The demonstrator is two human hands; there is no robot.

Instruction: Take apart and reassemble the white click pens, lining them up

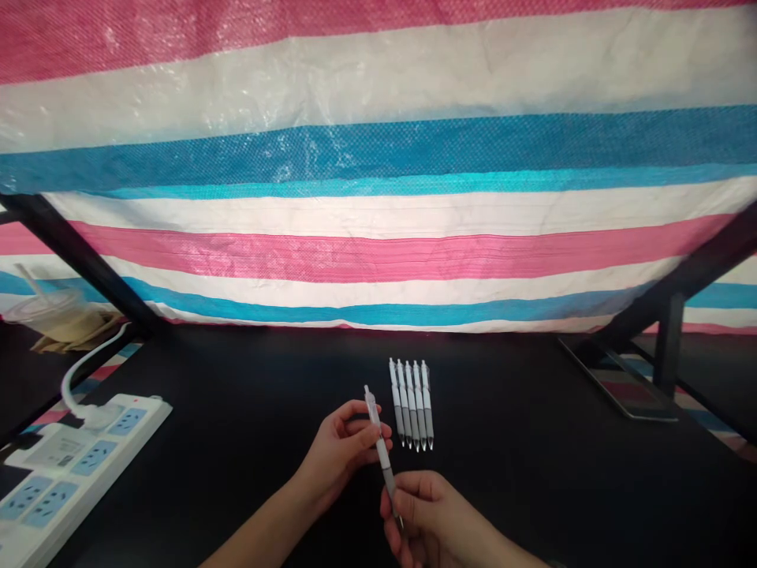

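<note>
White pen (382, 451), barrel in left hand (340, 459), tip in right hand (434, 521)

Well left of the left hand (340, 457), a white power strip (76, 465) on the black desk (532, 481); past it, a plastic cup with a straw (44, 312); ahead of the hand, a pink, white and blue striped tarpaulin (378, 189).

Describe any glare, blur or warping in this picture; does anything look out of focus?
In the head view, glare speckles the woven striped tarp, and its stripes bow toward the edges, suggesting wide-lens warping; the row of pens, the held pen, the left hand and the right hand look sharp enough.
</note>
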